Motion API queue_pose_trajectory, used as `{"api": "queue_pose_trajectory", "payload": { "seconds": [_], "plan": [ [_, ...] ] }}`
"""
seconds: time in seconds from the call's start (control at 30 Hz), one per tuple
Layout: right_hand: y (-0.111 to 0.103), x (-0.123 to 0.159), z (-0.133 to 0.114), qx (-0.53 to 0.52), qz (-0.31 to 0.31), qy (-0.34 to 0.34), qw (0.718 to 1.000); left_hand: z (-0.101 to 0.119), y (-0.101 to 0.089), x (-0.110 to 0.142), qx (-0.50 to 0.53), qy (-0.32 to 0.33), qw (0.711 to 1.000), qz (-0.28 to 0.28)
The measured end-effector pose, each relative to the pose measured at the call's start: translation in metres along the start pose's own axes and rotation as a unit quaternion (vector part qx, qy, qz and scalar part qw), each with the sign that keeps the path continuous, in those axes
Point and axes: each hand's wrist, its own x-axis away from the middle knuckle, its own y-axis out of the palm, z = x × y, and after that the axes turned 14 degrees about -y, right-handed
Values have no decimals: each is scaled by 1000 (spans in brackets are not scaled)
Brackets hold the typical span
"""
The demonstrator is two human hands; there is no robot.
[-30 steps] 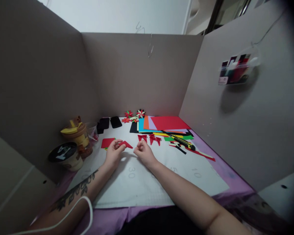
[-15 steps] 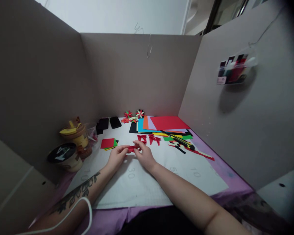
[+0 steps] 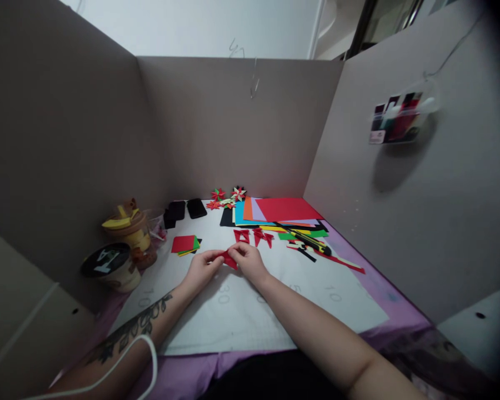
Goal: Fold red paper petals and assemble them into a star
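Closer together than a second ago, my right hand (image 3: 250, 263) has come over to meet my left hand (image 3: 203, 270) at the small red paper (image 3: 230, 260), whose tip now points toward the bottom of the frame. Nearest me, a white cable (image 3: 154, 360) loops at the lower left, and a white sheet (image 3: 208, 333) spreads beneath my arms. Just below the centre of the frame, both hands are pinched on the small red paper; its folds are too small for me to make out surely. Left of it lie coloured squares (image 3: 183, 244), red on top; to the right, a cutter (image 3: 312, 243). Beyond are folded red pieces (image 3: 262, 238), then coloured sheets (image 3: 289, 209) and, farthest, paper stars (image 3: 239, 193) around mid-frame.
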Motion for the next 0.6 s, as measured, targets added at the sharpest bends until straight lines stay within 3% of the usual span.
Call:
{"api": "queue_pose_trajectory", "payload": {
  "seconds": [0.1, 0.17, 0.27, 0.33, 0.6],
  "plan": [
    [1, -1, 1, -48, 7, 28, 998, -1, 0, -1, -15, -11, 1000, 11],
    [3, -2, 4, -122, 28, 95, 988, -2, -1, -3, -6, -22, 999, 32],
    [4, -4, 5, -240, 42, 223, 944, -4, -4, -6, 10, -24, 997, 74],
    [4, -4, 5, -295, 25, 267, 917, -6, -5, -7, 16, -20, 995, 91],
    [1, -4, 4, -388, 26, 293, 873, -7, -5, -8, 15, -15, 996, 90]
  ]
}}
